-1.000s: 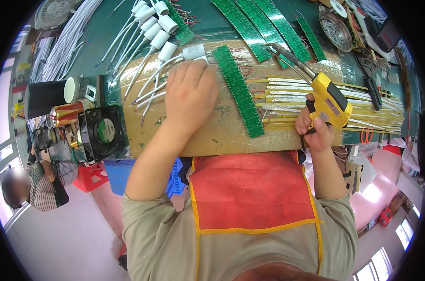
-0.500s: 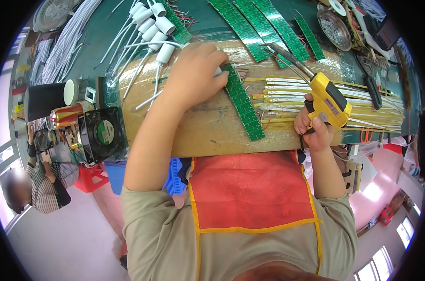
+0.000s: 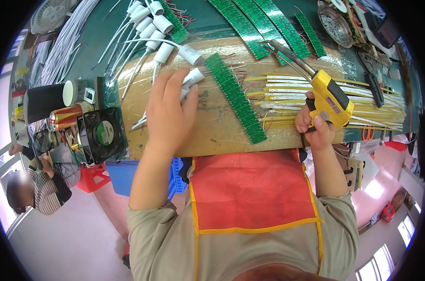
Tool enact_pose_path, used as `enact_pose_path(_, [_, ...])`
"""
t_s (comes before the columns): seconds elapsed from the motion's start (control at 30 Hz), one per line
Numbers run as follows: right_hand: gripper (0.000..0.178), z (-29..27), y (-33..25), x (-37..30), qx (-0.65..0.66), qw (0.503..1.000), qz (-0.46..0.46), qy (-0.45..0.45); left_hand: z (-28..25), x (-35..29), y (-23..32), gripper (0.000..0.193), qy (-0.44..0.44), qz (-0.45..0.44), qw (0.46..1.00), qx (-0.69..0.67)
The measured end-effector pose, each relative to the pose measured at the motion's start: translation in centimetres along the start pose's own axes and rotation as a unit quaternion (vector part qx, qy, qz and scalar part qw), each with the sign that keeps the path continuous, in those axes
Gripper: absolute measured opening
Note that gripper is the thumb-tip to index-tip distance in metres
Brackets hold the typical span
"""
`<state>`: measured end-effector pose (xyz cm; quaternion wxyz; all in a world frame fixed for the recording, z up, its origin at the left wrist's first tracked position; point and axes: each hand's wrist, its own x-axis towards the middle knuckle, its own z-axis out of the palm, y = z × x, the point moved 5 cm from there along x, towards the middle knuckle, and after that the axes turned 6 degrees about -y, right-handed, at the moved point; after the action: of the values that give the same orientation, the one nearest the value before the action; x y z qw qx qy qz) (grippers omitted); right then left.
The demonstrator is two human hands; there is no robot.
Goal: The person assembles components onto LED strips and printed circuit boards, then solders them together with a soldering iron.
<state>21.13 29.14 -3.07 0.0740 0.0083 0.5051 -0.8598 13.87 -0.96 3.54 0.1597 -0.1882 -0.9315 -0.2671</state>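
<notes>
- right hand [image 3: 315, 129]: grip closed around the handle of a yellow soldering gun [image 3: 332, 98], finger on the trigger, its tip aimed away from the body, likely to keep heat off the work.
- left hand [image 3: 168, 114]: palm down, fingers spread, pressing on a white connector [image 3: 193, 77] and its wires; whether the grip closes on it cannot be told.
- between the grips: a green circuit strip [image 3: 236, 103] lies flat on the brown surface [image 3: 212, 136].
- beyond the gun: yellow strips [image 3: 376, 117], their ends cut off.

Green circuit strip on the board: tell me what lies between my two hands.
In the head view, the long green circuit strip lies slantwise on the board between the left hand and the right hand gripping the yellow soldering gun.
</notes>
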Motion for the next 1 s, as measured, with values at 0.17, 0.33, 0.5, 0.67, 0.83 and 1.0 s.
enact_pose_path(0.17, [0.063,0.1,-0.1,0.1,-0.003,1.0,-0.006,-0.006,1.9,-0.3,-2.8,0.034,-0.153,-0.057,0.986,0.043])
enact_pose_path(0.33, [0.062,0.1,-0.1,0.1,-0.007,1.0,0.003,0.002,-0.2,2.3,-0.2,0.032,-0.137,0.094,0.977,0.133])
enact_pose_path(0.5, [0.064,0.0,-0.1,0.0,-0.032,0.999,0.005,0.004,0.9,5.6,1.3,0.034,-0.125,0.194,0.957,0.174])
enact_pose_path(0.67, [0.065,0.0,0.0,0.0,-0.041,0.999,0.007,0.001,3.8,7.6,-1.0,0.035,-0.086,0.157,0.974,0.137])
enact_pose_path(0.83, [0.064,0.1,-0.1,0.0,-0.009,1.0,0.005,0.001,4.3,7.2,-2.4,0.032,-0.178,0.099,0.978,0.048])
enact_pose_path(1.0, [0.064,-0.2,0.1,0.0,-0.003,1.0,0.006,0.003,2.8,5.9,-2.6,0.035,-0.278,0.052,0.959,0.038])
